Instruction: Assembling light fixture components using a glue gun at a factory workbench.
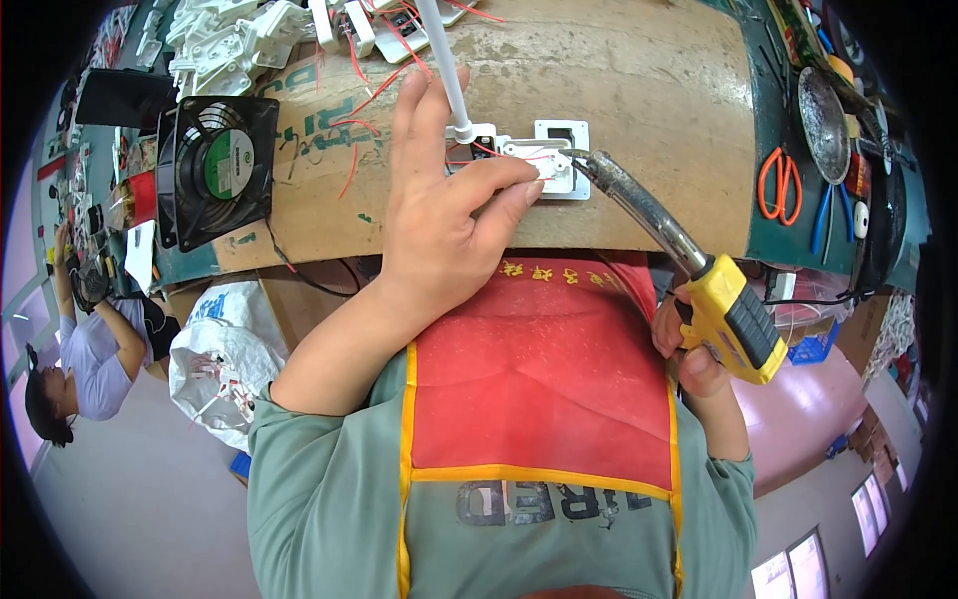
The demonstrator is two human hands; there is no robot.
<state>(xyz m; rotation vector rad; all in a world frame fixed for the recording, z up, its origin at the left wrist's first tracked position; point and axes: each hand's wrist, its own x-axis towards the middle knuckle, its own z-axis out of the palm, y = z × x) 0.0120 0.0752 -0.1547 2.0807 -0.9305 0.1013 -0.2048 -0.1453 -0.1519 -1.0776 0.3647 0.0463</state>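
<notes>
My left hand (449,190) has its thumb and index finger pinched together over a small white plastic housing (519,148), on what looks like a thin red wire; the fingertips partly hide it. Its other fingers stretch out beside a white rod (445,65) that rises from the housing. In my right hand (694,349) is a yellow soldering gun (733,319), gripped by its handle. The gun's dark metal barrel points to the upper left, and its tip reaches the housing close to my left fingertips. Whether the tip touches the wire is too small to tell.
A black fan (218,170) stands left on the worn brown board (639,90). White plastic parts (235,45) with red wires are heaped behind. At right lie orange-handled scissors (780,187), blue-handled pliers (831,222) and a metal dish (823,125). Another person (95,354) works far left.
</notes>
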